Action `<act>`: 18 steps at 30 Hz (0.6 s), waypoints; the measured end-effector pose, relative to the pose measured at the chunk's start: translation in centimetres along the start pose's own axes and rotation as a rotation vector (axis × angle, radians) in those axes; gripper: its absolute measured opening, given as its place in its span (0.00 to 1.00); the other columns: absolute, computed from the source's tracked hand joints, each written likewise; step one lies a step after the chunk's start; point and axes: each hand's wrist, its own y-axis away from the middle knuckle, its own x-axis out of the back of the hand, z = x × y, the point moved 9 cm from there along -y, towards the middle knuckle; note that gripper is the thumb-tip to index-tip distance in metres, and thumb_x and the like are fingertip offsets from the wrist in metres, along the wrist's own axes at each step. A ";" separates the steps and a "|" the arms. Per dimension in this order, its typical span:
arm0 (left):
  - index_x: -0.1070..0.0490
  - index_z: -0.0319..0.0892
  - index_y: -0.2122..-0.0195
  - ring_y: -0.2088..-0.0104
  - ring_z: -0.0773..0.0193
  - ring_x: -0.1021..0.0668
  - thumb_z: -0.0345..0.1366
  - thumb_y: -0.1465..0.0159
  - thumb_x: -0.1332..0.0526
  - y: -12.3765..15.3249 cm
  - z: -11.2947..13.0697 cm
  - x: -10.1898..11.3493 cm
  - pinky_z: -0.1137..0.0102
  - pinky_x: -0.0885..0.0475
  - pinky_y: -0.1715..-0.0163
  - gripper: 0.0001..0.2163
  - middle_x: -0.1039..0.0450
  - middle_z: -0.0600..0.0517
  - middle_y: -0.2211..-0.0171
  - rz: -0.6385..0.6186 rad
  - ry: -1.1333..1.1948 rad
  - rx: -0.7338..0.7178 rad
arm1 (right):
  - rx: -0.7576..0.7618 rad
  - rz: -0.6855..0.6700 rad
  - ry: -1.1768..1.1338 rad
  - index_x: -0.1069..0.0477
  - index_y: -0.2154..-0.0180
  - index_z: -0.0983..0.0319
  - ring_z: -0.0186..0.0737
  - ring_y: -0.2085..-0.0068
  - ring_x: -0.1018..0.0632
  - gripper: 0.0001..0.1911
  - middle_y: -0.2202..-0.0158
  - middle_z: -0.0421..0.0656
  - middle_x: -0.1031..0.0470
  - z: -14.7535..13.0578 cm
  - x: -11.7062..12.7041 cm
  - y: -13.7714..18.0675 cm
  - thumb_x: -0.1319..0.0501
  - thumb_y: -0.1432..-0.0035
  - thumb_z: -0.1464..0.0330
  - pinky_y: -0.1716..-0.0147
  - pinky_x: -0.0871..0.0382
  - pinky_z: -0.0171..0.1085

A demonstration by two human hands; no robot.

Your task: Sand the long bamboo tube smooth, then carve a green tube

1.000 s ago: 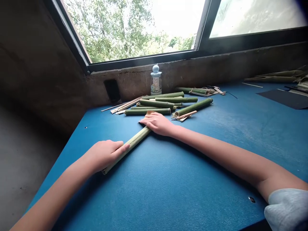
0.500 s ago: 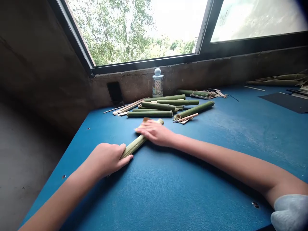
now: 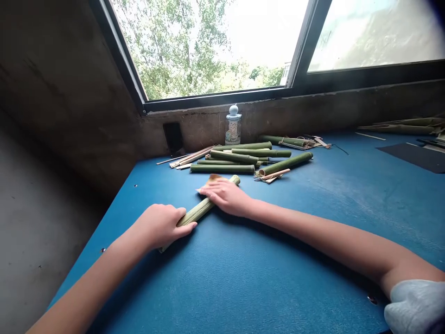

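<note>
A peeled, pale green bamboo tube (image 3: 198,212) lies slantwise on the blue table. My left hand (image 3: 166,226) is wrapped around its near part, the thumb along the lower side. The tube's near end pokes out below my palm. Across the upper part lies my right hand (image 3: 225,195), fingers over a folded tan-brown piece of sandpaper (image 3: 213,177) that it presses onto the bamboo. The far end of the tube shows just past my right hand. My right palm hides most of the sandpaper.
Several green bamboo tubes (image 3: 222,169) are piled beyond my hands, with thin strips (image 3: 191,157) and a wooden-handled tool (image 3: 276,175) beside them. A lidded jar (image 3: 233,127) and a phone (image 3: 173,138) stand by the wall. A dark sheet (image 3: 413,155) lies at right.
The view has shifted slightly, so the scene sits a little lower and further right. Both hands keep their hold; a bit more of the tube's near end shows below my left hand.
</note>
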 end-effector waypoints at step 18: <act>0.30 0.46 0.73 0.72 0.55 0.23 0.59 0.36 0.54 0.4 -0.2 0.1 0.68 0.44 0.76 0.24 0.24 0.49 0.74 -0.010 0.108 0.057 | 0.182 -0.037 -0.098 0.32 0.40 0.60 0.37 0.38 0.31 0.23 0.40 0.42 0.29 -3.1 -0.4 0.2 0.56 0.28 0.63 0.36 0.43 0.41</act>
